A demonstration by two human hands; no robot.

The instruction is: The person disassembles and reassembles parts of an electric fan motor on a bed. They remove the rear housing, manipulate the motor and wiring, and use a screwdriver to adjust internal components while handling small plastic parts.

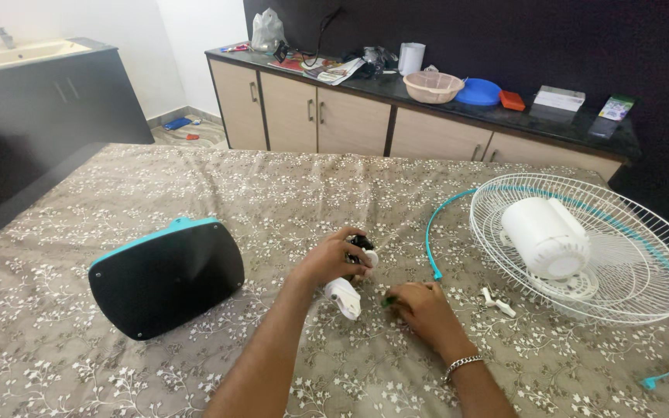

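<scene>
Now | left hand (333,259) grip closed on white fan part (345,297) | right hand (421,306) pinching green screwdriver (388,300)

Two bare forearms are seen, no sleeves reaching the wrists. The left hand (333,259) is unadorned. A silver chain-link bracelet (460,365) is worn at the wrist of the right hand (421,304). No gloves are worn.

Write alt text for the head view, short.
Over a floral tablecloth, the left hand grips a small white and black part while the right hand pinches a small green item. A white fan grille lies right, a black-and-teal base left.
</scene>
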